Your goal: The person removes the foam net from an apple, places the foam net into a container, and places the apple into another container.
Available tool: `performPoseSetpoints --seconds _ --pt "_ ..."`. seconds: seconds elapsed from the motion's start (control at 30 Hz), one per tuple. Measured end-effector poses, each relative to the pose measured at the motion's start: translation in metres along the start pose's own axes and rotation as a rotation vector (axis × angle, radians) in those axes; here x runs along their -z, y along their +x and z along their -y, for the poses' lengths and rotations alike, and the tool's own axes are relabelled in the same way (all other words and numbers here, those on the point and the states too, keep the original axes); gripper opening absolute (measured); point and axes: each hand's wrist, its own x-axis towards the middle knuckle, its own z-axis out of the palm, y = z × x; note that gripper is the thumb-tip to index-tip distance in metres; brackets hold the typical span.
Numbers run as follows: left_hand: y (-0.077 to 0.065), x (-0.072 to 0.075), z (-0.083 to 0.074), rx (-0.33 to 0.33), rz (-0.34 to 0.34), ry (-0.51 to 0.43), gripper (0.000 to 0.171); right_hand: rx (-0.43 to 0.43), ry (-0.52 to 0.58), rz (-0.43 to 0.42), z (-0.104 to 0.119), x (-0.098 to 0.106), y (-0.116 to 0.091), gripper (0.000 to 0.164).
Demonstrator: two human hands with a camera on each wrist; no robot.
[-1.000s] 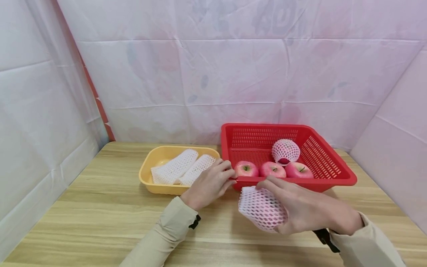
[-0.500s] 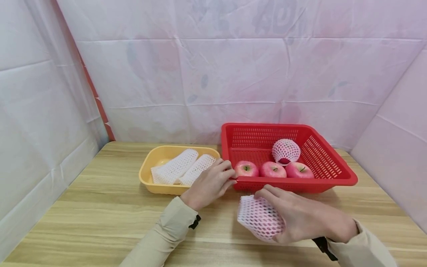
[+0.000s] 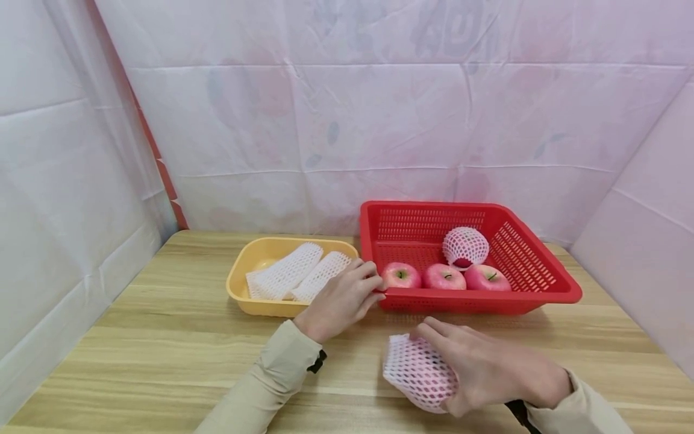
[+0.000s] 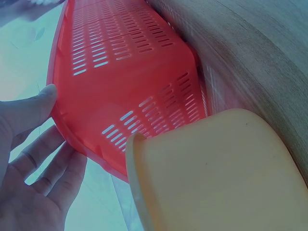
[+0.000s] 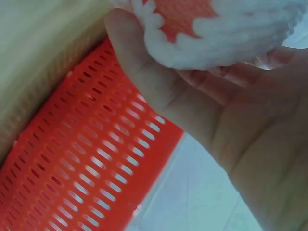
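Observation:
My right hand (image 3: 477,367) grips an apple in a white foam net (image 3: 419,372), low over the table in front of the red basket (image 3: 472,297). In the right wrist view, red apple skin (image 5: 185,14) shows through the opening of the net (image 5: 192,50). My left hand (image 3: 347,296) holds the basket's near left corner; the left wrist view has the thumb and fingers (image 4: 45,98) at its rim. Three bare apples (image 3: 399,275) line the near side inside the basket, and a netted apple (image 3: 465,246) sits behind them.
Left of the basket stands a yellow tray (image 3: 237,283) with white foam nets (image 3: 290,271) lying flat in it. Its right end is close against the basket. The wooden table (image 3: 162,337) is bounded by pale cloth walls (image 3: 379,120) behind and at both sides.
My right hand has moved the netted apple toward me and slightly left, away from the basket's front wall. The left hand has stayed at the basket corner.

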Motion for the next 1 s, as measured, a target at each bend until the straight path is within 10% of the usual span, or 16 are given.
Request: performPoseSetpoints --seconds 0.27,1.0 --pt "0.000 0.001 0.000 0.008 0.006 -0.004 0.010 -0.103 0.017 0.120 0.004 -0.010 0.000 0.082" --pt "-0.001 0.002 -0.002 0.010 0.009 0.002 0.012 -0.014 0.071 0.053 0.002 -0.021 -0.005 0.083"
